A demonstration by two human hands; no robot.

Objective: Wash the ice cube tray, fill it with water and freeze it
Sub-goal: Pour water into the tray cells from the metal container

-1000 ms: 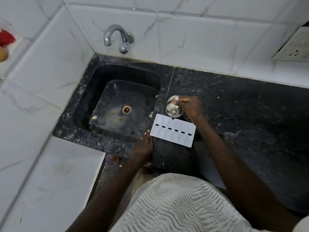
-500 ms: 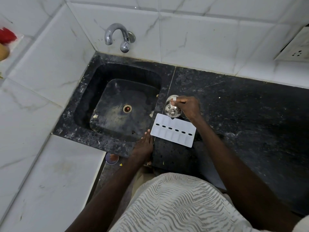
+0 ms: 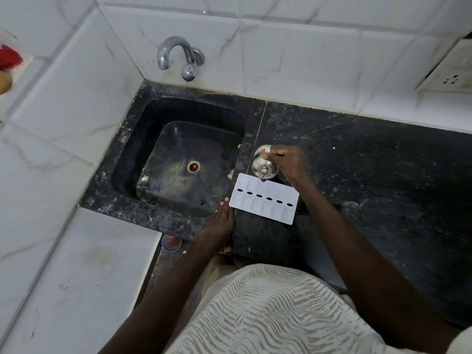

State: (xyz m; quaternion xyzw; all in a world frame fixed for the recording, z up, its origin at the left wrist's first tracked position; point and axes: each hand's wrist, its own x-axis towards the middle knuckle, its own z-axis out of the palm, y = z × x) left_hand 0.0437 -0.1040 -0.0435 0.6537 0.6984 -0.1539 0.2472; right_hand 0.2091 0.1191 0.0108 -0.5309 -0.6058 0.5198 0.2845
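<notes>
Illumination: moderately bright and diffuse; the white marble-veined wall tiles (image 3: 293, 60) are evenly lit.
Brightest item on the black speckled stone countertop (image 3: 370, 162): the white rectangular plastic ice cube tray (image 3: 264, 201), cleanly exposed.
Shadows: a soft dark patch is cast on the stone just right of the tray. The walls of the black stone sink basin (image 3: 143, 139) are sunk in near-black, and its floor is marked by a dull sheen.
Glare: small highlights are carried by the curved chrome tap (image 3: 176, 54) and the small polished steel vessel (image 3: 264, 168).
Distortion: tile joints are bowed toward the edges.
Focus: centre sharp; the red object (image 3: 9, 56) at the left margin is blurred.
</notes>
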